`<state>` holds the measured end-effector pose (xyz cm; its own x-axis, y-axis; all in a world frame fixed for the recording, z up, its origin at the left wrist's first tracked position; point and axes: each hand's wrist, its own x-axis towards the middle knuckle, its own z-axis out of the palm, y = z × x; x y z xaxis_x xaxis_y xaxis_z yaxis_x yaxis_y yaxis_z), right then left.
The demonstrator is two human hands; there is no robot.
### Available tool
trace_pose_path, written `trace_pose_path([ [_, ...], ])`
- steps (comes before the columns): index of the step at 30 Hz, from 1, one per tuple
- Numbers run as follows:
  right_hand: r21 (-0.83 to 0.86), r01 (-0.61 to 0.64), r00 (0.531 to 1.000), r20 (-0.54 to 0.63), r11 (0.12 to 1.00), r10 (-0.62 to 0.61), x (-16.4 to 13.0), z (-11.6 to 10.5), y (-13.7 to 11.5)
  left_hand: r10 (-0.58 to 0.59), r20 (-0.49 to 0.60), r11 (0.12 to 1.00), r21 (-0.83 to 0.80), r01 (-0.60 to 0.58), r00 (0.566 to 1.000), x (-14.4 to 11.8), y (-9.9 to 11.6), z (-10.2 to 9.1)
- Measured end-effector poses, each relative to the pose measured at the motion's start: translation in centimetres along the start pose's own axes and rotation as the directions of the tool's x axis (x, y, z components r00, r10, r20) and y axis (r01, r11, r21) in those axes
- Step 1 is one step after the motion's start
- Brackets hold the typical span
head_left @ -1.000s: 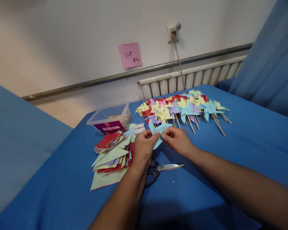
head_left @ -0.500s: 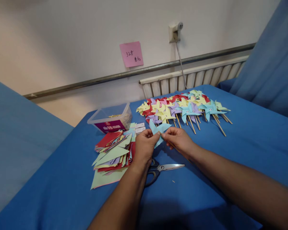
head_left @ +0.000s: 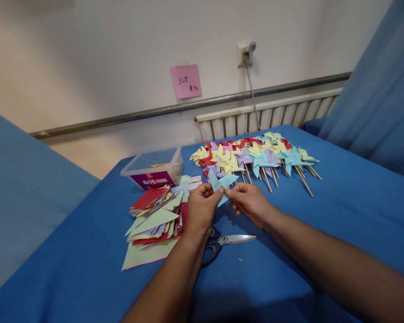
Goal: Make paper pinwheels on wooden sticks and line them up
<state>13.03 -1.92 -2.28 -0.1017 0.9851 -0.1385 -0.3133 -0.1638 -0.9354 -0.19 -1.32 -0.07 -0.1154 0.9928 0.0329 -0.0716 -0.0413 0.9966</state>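
A light blue paper pinwheel is between my two hands over the middle of the table. My left hand pinches it from the left, with the thumb near its centre. My right hand is closed at the pinwheel's right side, its thumb and forefinger meeting near the centre. A thin wooden stick runs from the pinwheel down under the right fingers. Below the hands lie scissors with dark handles, partly hidden by my left wrist.
Several finished pinwheels on sticks lie behind my hands. Left of me are a stack of coloured paper and a clear plastic box holding sticks. Small white boxes sit beside it. A radiator stands behind the blue-covered table.
The view has shifted slightly. Both hands keep their grip on the blue pinwheel, and the stick under my right hand shows more clearly.
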Motion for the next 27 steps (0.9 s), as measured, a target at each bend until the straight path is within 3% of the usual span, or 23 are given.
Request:
trace_pose_path([
  [9,0.011,-0.023,1.0,0.014,1.0,0.023,-0.4,0.4,-0.5,-0.014,0.022,0.999,-0.048,0.015,1.0,0.0,0.2,0.1],
  [18,-0.082,0.052,0.998,0.039,0.995,-0.049,-0.2,0.5,1.0,-0.06,-0.127,0.987,-0.159,0.039,0.99,1.0,-0.3,-0.8],
  [27,-0.065,-0.006,0.997,0.08,0.998,0.011,-0.2,0.4,1.6,-0.09,-0.071,0.968,-0.24,0.071,0.993,0.7,-0.2,-0.6],
])
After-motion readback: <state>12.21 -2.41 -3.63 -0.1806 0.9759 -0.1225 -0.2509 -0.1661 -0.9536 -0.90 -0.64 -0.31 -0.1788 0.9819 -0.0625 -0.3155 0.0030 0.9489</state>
